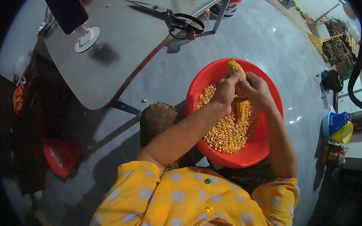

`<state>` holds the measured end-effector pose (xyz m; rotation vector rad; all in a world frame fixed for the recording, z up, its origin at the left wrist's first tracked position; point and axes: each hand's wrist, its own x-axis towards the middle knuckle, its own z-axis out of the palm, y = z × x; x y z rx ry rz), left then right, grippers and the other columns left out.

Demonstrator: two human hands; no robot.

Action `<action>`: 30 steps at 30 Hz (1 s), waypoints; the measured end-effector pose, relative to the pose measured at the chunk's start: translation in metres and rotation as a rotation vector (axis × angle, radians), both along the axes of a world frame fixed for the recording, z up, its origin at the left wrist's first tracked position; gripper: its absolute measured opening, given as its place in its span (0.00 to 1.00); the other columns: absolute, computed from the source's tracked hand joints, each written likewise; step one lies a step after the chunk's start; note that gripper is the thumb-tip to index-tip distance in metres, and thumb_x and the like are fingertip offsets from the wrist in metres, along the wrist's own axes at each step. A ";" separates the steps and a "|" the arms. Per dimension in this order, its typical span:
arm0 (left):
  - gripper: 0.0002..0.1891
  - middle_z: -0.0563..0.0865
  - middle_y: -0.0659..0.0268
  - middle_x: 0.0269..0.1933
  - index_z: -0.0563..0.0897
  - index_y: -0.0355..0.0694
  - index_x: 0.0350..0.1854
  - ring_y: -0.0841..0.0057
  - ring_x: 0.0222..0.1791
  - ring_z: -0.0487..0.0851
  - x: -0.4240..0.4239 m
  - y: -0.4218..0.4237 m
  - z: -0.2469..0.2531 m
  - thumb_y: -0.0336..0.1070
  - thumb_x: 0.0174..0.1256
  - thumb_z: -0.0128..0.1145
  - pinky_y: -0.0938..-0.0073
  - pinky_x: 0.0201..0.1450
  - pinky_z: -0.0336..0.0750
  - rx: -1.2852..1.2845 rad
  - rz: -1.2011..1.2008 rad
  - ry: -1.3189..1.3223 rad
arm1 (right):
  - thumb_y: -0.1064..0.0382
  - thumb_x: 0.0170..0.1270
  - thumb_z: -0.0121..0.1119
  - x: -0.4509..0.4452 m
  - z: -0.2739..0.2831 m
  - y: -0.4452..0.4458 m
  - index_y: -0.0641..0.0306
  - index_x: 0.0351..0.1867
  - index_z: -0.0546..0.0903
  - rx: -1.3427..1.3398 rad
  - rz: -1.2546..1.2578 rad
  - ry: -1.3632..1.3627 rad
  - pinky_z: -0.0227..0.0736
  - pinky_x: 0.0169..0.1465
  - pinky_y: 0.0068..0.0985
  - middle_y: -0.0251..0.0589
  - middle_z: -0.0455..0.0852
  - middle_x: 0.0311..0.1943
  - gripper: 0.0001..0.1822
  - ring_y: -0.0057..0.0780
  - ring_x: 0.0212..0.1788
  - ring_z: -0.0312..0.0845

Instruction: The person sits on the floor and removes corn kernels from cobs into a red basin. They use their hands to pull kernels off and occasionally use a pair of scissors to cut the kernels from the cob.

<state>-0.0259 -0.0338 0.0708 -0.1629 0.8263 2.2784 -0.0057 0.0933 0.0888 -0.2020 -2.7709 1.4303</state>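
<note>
Both of my hands are closed around an ear of dried yellow corn (234, 66), its tip pointing away from me. My left hand (225, 91) grips its left side, thumb lying along the rows of kernels. From the right, my right hand (256, 90) presses its thumb and fingers against the same ear. The ear's lower part is partly covered by my hands. Beneath them is a red plastic basin (256, 151), holding a heap of loose corn kernels (226, 135). Just under my hands, what looks like another ear of corn (241, 110) rests on the kernels.
A grey table (81, 79) stands ahead to the left. On it are large black-handled scissors (169, 16), overhanging the edge, and a phone (67, 12) on a white stand (87, 39). A red plastic bag (63, 157) lies left; a broom (317, 42) is far right.
</note>
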 end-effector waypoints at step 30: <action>0.29 0.77 0.57 0.56 0.70 0.39 0.58 0.65 0.55 0.74 0.002 0.028 -0.063 0.59 0.66 0.40 0.56 0.57 0.69 0.166 -0.205 -0.197 | 0.60 0.55 0.55 -0.115 0.069 -0.123 0.68 0.33 0.77 0.782 0.278 0.287 0.75 0.38 0.39 0.56 0.82 0.27 0.12 0.49 0.33 0.81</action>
